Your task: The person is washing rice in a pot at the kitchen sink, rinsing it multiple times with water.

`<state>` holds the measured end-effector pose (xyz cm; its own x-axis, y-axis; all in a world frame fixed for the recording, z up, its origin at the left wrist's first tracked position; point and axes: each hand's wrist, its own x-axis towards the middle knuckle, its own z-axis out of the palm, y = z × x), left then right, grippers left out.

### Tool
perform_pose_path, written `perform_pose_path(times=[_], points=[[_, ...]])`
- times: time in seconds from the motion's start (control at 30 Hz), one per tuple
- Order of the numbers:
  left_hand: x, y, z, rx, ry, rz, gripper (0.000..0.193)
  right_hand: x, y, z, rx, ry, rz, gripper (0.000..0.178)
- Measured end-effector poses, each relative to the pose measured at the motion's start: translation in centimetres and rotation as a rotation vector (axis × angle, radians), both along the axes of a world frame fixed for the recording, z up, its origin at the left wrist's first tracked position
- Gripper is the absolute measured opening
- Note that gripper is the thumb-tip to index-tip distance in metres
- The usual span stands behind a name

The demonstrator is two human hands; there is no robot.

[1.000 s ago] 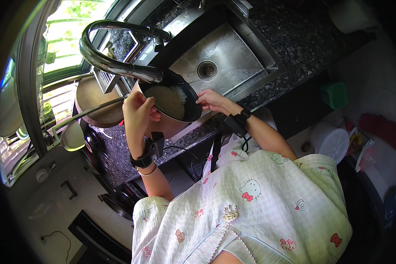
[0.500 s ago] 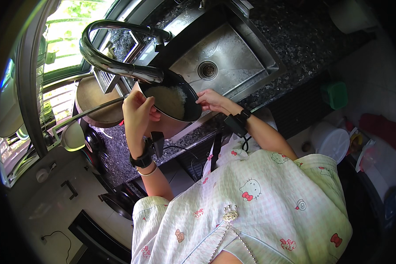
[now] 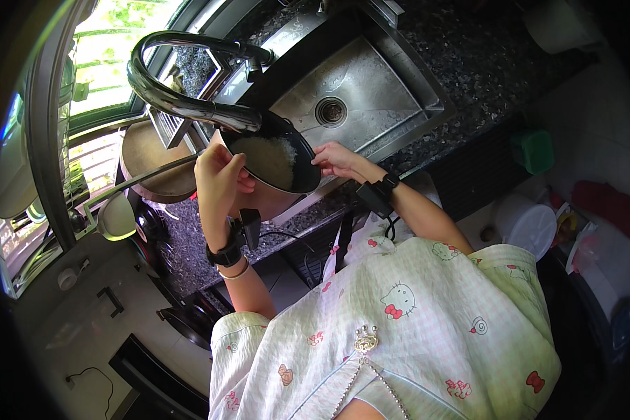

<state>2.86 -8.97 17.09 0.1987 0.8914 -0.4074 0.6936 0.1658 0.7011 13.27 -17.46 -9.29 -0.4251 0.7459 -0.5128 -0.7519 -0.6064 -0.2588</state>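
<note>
A round cooking pot with a dark inside is tilted at the near left edge of the sink. Pale grains that look like rice, with some water, lie in its bottom. Its left rim is pinched in my left hand, fingers curled and thumb on top. On the opposite side, my right hand grips the rim, its fingertips partly hidden behind the wall. Just above the pot hangs the spout of a chrome faucet; I cannot make out any water running from it.
The steel sink with its round drain lies beyond the pot, set in a dark speckled counter. To the left stand a round wooden board and a pale green-handled strainer or pan below the window.
</note>
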Motion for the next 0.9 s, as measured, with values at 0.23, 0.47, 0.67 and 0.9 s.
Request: perform_pose_path(times=[0.23,0.47,0.67,0.9], points=[[-0.1,0.0,-0.2,-0.008,-0.016,0.012,0.017,0.1,-0.1,0.0,0.005,-0.006,-0.001,0.018],[-7.3,1.2,-5.3,-0.010,-0.089,0.105,0.018,3.6,0.2,2.0,0.238,-0.524,-0.107,0.009],[-10.1,0.3,-17.6,-0.421,-0.405,0.199,0.011,7.8,0.8,5.1,0.482,-1.490,-0.174,0.010],[-3.7,1.4,-27.0,-0.643,-0.497,0.241,0.008,15.0,2.4,-3.4,0.413,-1.738,-0.052,0.014]])
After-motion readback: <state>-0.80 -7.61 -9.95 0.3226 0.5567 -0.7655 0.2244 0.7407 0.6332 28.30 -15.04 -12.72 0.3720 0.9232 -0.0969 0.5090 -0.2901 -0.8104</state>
